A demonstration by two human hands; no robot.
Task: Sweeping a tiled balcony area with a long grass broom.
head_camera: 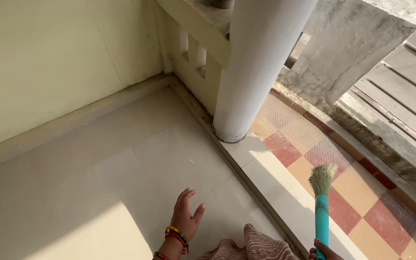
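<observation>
I am holding the broom (322, 202) by its teal handle in my right hand (324, 250), bristles pointing away over the checkered tiles (352, 192). My left hand (187, 216) is hovering empty, fingers spread, probably for balance.

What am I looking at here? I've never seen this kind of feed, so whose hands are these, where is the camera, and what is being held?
There is one picture, taken by a camera worn on a person's head and looking down, so both hands are that person's own. The left hand, with coloured bangles at the wrist, is open and holds nothing, above the pale floor tiles. The right hand, at the bottom edge, grips the teal handle of a small broom, whose bristles point away over red and orange checked tiles. A white round pillar stands ahead, with a cream wall to the left. The patterned cloth is the person's clothing.
</observation>
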